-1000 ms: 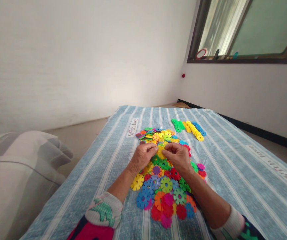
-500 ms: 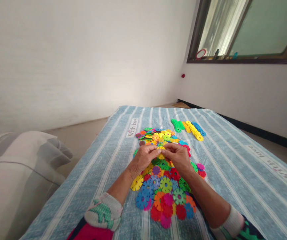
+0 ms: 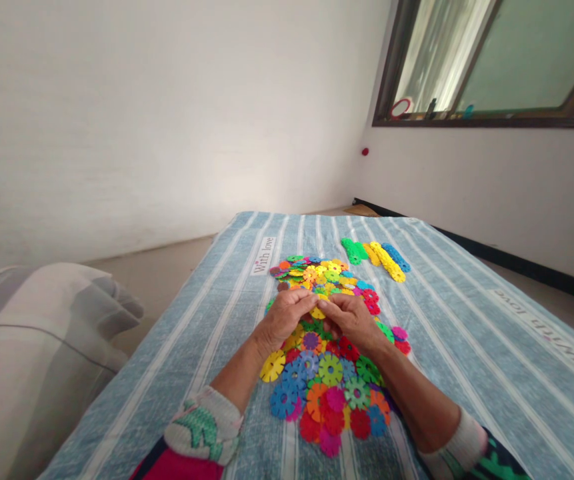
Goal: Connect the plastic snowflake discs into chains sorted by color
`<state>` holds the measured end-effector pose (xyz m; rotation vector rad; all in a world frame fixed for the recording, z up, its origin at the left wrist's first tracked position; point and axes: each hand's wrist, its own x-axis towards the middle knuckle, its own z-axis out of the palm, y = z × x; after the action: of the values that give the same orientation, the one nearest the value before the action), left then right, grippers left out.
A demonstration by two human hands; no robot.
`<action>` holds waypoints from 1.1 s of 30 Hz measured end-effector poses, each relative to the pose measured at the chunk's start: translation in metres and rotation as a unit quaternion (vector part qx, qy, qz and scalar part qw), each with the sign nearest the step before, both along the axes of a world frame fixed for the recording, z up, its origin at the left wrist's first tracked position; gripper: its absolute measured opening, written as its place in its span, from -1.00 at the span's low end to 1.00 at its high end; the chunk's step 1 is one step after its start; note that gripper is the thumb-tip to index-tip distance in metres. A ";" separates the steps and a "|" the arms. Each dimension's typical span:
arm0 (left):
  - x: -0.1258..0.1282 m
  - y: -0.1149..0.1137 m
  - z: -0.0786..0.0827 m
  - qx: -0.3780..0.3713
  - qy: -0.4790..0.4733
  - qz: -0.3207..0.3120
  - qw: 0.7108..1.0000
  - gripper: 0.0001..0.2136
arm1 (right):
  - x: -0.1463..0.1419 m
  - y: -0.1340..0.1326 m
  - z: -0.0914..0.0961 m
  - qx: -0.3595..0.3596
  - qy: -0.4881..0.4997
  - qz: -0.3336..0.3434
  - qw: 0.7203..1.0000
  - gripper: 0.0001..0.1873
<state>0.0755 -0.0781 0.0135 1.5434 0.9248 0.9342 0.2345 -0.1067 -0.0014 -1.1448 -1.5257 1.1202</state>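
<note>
My left hand (image 3: 285, 316) and my right hand (image 3: 349, 317) meet fingertip to fingertip over a heap of bright plastic snowflake discs (image 3: 327, 387) on a blue striped bedsheet (image 3: 467, 347). Both hands pinch a yellow disc piece (image 3: 318, 311) between them, and most of it is hidden by the fingers. More loose discs (image 3: 317, 272) lie just beyond the hands. Farther back lie joined rows of discs: a green one (image 3: 355, 251), a yellow one (image 3: 388, 261) and a blue one (image 3: 397, 257).
A grey and white pillow or folded bedding (image 3: 31, 347) sits at the left beside the bed. A white wall stands behind, a window (image 3: 491, 60) at the upper right. Bare floor (image 3: 167, 267) shows past the bed's left edge.
Both hands have closed together on the yellow piece, which showed more a second ago. The view has shifted very slightly.
</note>
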 end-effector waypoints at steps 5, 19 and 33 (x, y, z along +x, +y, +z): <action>0.003 -0.002 -0.001 -0.051 -0.052 -0.019 0.997 -0.66 | -0.001 -0.002 0.005 0.060 -0.050 -0.032 0.996 -0.47; 0.003 -0.004 0.003 -0.138 -0.127 -0.037 0.982 -0.66 | -0.005 -0.005 0.006 0.029 -0.005 -0.021 0.999 -0.46; -0.002 0.004 -0.002 -0.203 -0.169 -0.020 0.964 -0.76 | 0.013 -0.003 0.026 0.265 -0.131 0.054 0.954 -0.61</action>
<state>0.0738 -0.0737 0.0111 1.0127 0.7758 0.8787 0.2479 -0.1096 0.0250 -0.8640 -1.9614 0.5756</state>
